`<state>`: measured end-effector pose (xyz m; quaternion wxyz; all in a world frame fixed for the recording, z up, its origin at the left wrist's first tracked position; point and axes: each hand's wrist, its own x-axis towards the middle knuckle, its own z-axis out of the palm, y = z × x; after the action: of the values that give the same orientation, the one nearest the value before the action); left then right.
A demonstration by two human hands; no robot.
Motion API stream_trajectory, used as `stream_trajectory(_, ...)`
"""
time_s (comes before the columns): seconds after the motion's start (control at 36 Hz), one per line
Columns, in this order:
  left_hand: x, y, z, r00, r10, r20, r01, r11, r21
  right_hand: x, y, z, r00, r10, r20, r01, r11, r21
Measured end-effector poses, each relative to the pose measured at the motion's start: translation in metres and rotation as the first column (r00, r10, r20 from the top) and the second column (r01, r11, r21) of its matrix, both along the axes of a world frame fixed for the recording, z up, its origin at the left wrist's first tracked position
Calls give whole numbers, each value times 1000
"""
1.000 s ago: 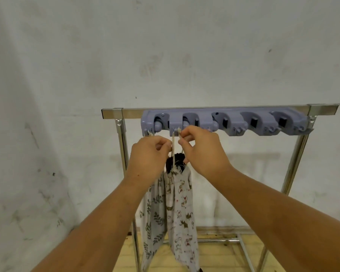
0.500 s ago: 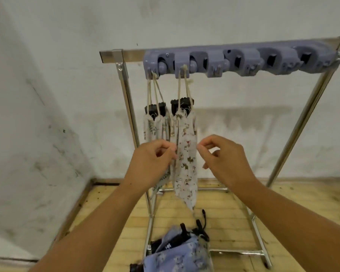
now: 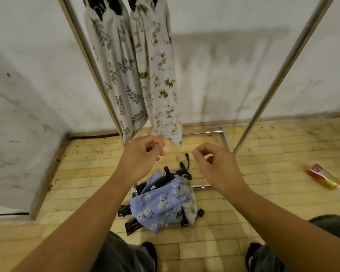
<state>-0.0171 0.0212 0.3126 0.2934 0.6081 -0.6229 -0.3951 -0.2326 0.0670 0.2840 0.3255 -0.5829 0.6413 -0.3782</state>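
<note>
Release is done: the cat-print umbrella (image 3: 161,81) hangs beside the leaf-print umbrella (image 3: 122,75), and my left hand (image 3: 141,156) and right hand (image 3: 214,165), fingers loosely curled and empty, have dropped toward the blue umbrella (image 3: 157,205) on the floor (image 3: 263,203).

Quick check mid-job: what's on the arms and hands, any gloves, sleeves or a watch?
Both are bare. The left hand and right hand wear no gloves, the wrists carry no watch or band, and no sleeve shows on either forearm.
</note>
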Motion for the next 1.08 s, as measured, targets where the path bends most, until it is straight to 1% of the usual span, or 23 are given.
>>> stream_trajectory(0.11,17,-2,-55,983,3,182,-19,996,85,-15,17,-26,995,69,-78,-65,996,57)
stream_trajectory(0.19,29,-2,-84,939,-62,337,7,987,160,-30,28,-44,977,133,-166,-119,989,88)
stream_trajectory(0.28,28,-7,-95,928,-73,366,6,983,182,-44,35,-58,978,156,-138,-135,979,151)
stream_trajectory(0.39,17,-10,-107,896,-167,412,86,975,206,-51,36,-72,989,116,-90,-97,976,193)
stream_trajectory(0.47,12,-26,-121,816,-289,501,169,947,272,-49,30,-79,988,125,-95,-100,967,235)
stream_trajectory(0.53,10,-41,-132,753,-333,567,177,933,313,-49,25,-83,986,137,-90,-108,956,272)
stream_trajectory(0.56,8,-48,-138,743,-333,581,166,932,322,-49,23,-84,987,135,-87,-106,953,284)
stream_trajectory(0.64,4,-63,-164,768,-304,564,121,933,338,-47,20,-86,989,128,-69,-101,946,309)
stream_trajectory(0.72,5,-66,-199,770,-329,546,122,917,381,-44,16,-85,988,141,-64,-115,945,307)
stream_trajectory(0.83,16,-61,-247,718,-426,551,154,868,471,-38,12,-85,985,170,-35,-149,933,329)
stream_trajectory(0.97,33,-55,-299,744,-443,501,142,837,529,-37,5,-96,989,149,-23,-131,922,363)
stream_trajectory(1.08,41,-47,-324,770,-459,443,145,802,579,-34,3,-99,992,123,8,-117,915,385)
